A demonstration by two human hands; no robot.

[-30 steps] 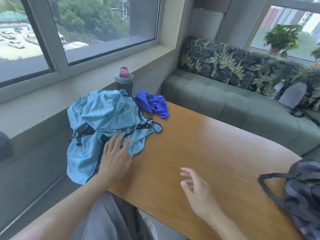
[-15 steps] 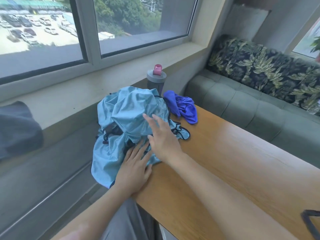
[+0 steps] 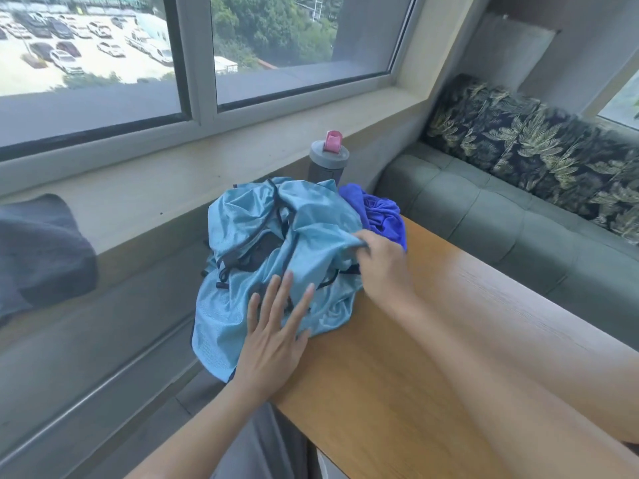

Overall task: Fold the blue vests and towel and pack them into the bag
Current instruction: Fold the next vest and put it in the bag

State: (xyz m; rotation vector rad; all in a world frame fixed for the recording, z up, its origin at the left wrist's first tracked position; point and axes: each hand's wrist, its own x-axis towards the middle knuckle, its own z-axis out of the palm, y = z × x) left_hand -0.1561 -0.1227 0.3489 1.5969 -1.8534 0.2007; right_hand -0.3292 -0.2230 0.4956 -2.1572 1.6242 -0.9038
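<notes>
The right hand (image 3: pixel 383 267) is seen gripping a fold of the crumpled light-blue mesh vests (image 3: pixel 276 257), fingertips probably buried in cloth. The left hand (image 3: pixel 273 340) is laid flat on the pile at the wooden table (image 3: pixel 432 357) corner. The royal-blue towel (image 3: pixel 380 216) is half hidden behind; a grey bottle with pink cap (image 3: pixel 328 160) is partly blocked.

Both forearms are bare, with no sleeves showing. At the bottom middle of the frame, grey trousers (image 3: pixel 256 451) cover the person's lap. No rings or watch show.
</notes>
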